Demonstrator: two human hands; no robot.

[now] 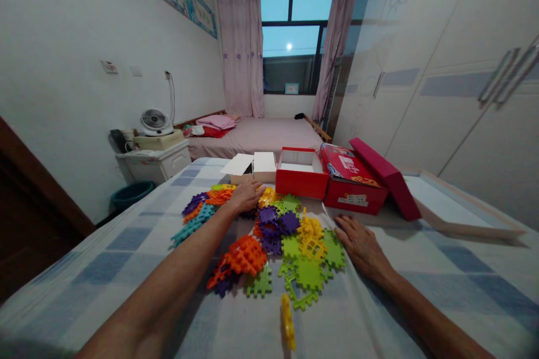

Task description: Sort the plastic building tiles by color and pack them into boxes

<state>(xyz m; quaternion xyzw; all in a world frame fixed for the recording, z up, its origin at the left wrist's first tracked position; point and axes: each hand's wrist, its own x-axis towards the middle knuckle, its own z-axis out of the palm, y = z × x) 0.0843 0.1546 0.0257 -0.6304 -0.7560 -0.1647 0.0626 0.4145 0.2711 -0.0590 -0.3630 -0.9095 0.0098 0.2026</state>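
Observation:
A heap of flat plastic interlocking tiles (pixel 290 235) in orange, green, purple, yellow and teal is spread over the checked bedcover (pixel 126 235). My left hand (pixel 246 195) reaches across to the far side of the heap, fingers stretched out over yellow and orange tiles; I cannot see anything gripped in it. My right hand (pixel 361 247) lies flat, palm down, on the cover at the heap's right edge, touching a green tile (pixel 334 252). One yellow tile (pixel 287 322) lies apart, nearest me.
An open red box (pixel 301 179) and a red box with its lid (pixel 391 176) tipped back stand beyond the heap, with a small white box (pixel 256 167) to their left. A flat white tray (pixel 455 207) is at right. Wardrobe doors line the right side.

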